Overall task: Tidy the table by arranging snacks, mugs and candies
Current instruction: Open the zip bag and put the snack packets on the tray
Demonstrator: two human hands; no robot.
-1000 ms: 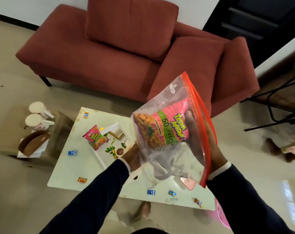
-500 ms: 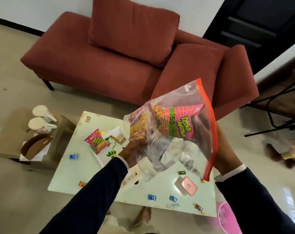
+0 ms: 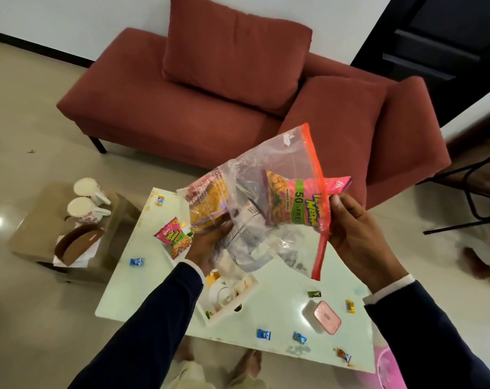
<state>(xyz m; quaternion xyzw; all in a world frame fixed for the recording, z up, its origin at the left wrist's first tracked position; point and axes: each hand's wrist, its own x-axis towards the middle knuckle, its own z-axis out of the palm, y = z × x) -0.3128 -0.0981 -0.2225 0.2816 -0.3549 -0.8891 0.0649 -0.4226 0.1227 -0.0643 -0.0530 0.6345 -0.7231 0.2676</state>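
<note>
A: Snack packet (image 3: 299,202), pink and green, sits half in the clear zip bag (image 3: 269,203); its top corner pokes out past the orange seal, beside the right hand (image 3: 356,234).

B: And that hand's grip?

A: Closed on the bag's orange edge, thumb on the seal, just by the packet's end. The left hand (image 3: 207,242) is under the bag's other side, fingers curled around it and pressing a second packet (image 3: 207,203), yellow and purple, through the plastic.

B: So both held up in the air?

A: Yes, above the white surface (image 3: 131,284), in front of the red sofa (image 3: 199,108).

B: What's lying down there?

A: A third packet (image 3: 174,238), same pink kind, flat on the surface just left of the left wrist. Wrapped candies are scattered about: a blue one (image 3: 136,261) near the left edge, another blue one (image 3: 160,200) at the far corner, two blue (image 3: 263,334) at the near edge, a green one (image 3: 314,294), a yellow one (image 3: 349,306), and a brown one (image 3: 343,355) at the near right corner.

B: Anything else?

A: A small pink box (image 3: 325,317) near the candies, and a white tray (image 3: 232,293) partly hidden by the left sleeve; I can't make out what's in it.

B: The mugs?

A: Two white mugs (image 3: 86,200), off on a low brown stand (image 3: 41,220) to the left, side by side, well apart from the bag.
</note>
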